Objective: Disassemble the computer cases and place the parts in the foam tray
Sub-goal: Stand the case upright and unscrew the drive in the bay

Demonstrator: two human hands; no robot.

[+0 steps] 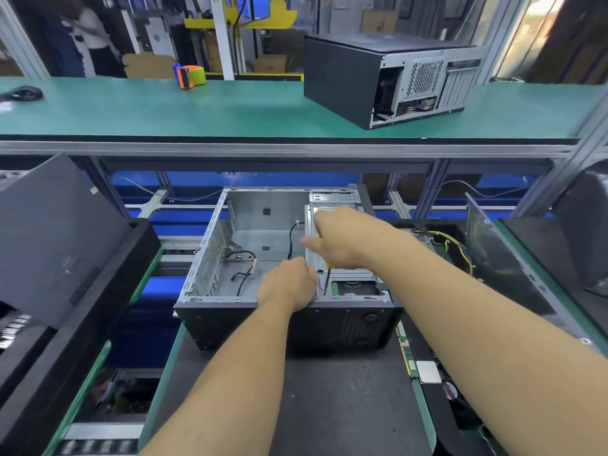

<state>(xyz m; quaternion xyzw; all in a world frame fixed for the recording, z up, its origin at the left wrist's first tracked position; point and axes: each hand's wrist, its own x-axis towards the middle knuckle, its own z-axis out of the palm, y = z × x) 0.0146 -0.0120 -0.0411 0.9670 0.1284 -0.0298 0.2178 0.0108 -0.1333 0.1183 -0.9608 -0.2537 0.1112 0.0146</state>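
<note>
Right grip [339, 240] curled round screwdriver [326, 278] above open computer case [283, 324], left grip [289, 284] beside.

The right hand [342, 240] covers all but a sliver of the yellow handle of a screwdriver [327, 279], and its extended finger is smeared by motion blur. The shaft's tip is too small to make out against the drive bracket [348, 274]. The left hand [289, 284] hides the case rim beneath it; what its curled fingers hold cannot be told. The foam tray [437, 399] at right is partly behind the right forearm and cut by the bottom edge. The dark panel [49, 232] at left runs out of frame.
</note>
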